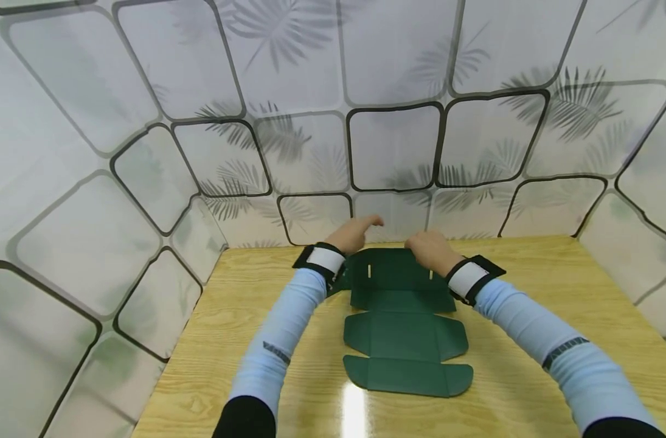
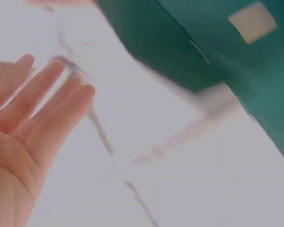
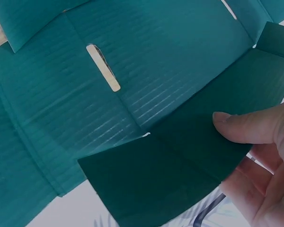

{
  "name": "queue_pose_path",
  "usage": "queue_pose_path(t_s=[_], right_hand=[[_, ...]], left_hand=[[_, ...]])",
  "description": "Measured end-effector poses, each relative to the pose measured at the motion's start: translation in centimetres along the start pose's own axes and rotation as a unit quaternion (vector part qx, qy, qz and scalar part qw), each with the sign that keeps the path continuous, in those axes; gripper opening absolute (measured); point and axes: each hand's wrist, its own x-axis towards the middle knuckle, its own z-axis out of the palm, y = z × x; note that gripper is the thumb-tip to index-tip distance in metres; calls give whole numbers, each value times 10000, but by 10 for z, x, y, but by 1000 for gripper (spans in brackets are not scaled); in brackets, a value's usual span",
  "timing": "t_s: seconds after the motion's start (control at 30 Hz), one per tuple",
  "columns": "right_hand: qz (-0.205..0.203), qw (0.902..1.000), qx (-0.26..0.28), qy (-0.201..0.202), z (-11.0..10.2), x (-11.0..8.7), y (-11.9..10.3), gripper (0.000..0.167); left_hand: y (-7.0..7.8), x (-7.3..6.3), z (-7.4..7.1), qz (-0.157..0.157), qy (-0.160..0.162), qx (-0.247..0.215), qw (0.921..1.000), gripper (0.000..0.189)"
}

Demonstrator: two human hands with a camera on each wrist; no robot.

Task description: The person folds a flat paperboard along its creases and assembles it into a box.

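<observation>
Extending its fingers, the left hand (image 1: 357,234) hovers just beside slotted, round-cornered, faintly ribbed green cardboard (image 1: 404,334) unfolded across the wood-grained table (image 1: 212,353), the cardboard's far-edge flap (image 3: 189,161) pinched in the right hand (image 1: 431,250).

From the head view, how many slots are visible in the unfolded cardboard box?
2: left slot and right slot, in the far part of the cardboard box. The right hand may hide more.
</observation>
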Motion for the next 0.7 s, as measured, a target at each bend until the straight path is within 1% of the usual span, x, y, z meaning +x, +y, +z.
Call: queue_pose_path(t_s=[0.03,0.07,0.1,0.13,0.2,0.23,0.27,0.33,0.43,0.5,0.6,0.63,0.7], right_hand=[[-1,10000,-15,-18,1,0,0,18],[-2,10000,-25,-28,2,-1,0,19],[8,10000,-22,-51,2,-1,-1,19],[-2,10000,-21,-68,3,-2,-1,19],[-1,9999,-20,-123,3,-3,-1,18],[27,9998,3,-172,3,-3,-1,19],[49,9998,20,-205,3,-4,-1,19],[79,9997,29,-244,3,-3,-1,20],[123,9994,20,-318,3,0,-2,23],[124,9993,-21,-359,3,2,-2,23],[134,9991,-83,-391,5,3,-3,24],[137,9991,-101,-381,5,3,-3,24],[137,9992,-120,-362,7,3,-2,24]], left_hand=[[-10,-2,-1,-263,-157,164,9994,50],[-19,-4,0,-460,-377,316,9977,61],[-26,-5,2,-576,-590,438,9956,69],[-32,-6,6,-659,-812,530,9931,74],[-39,-8,15,-659,-1164,565,9894,82],[-41,-7,20,-607,-1215,558,9892,85],[-41,-7,25,-512,-1196,563,9899,86],[-41,-5,32,-329,-1120,534,9917,89],[-38,-1,39,-105,-915,434,9948,90],[-35,2,40,-1,-917,276,9954,91],[-32,4,38,62,-1099,-145,9938,91],[-31,4,36,62,-1172,-288,9927,91],[-32,3,30,-46,-1360,-713,9881,90]])
